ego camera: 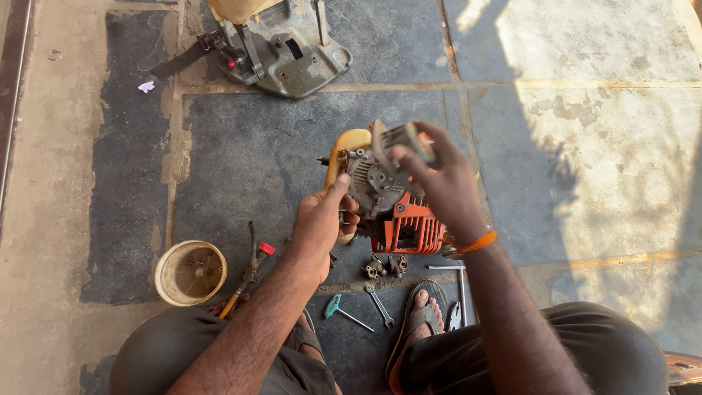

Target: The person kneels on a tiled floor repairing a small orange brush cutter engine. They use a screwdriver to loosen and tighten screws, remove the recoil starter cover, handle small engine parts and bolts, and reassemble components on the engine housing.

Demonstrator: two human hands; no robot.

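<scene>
The heavy, rigid engine (387, 201) is steadied by the left hand (318, 223); its grey metal part (402, 139) is gripped by the right hand (446, 183)

Open-air repair spot: stone-slab floor (256, 146), scattered spanner (379, 303), engine parts (385, 267).

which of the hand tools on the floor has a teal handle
The T-handle key, lying left of the bare-metal open-end spanner; the screwdriver by the cup has a yellow handle.

Grey part (401, 139) in right hand (446, 192) motion-blurred; machine base (281, 51) cut off by top edge.
</scene>
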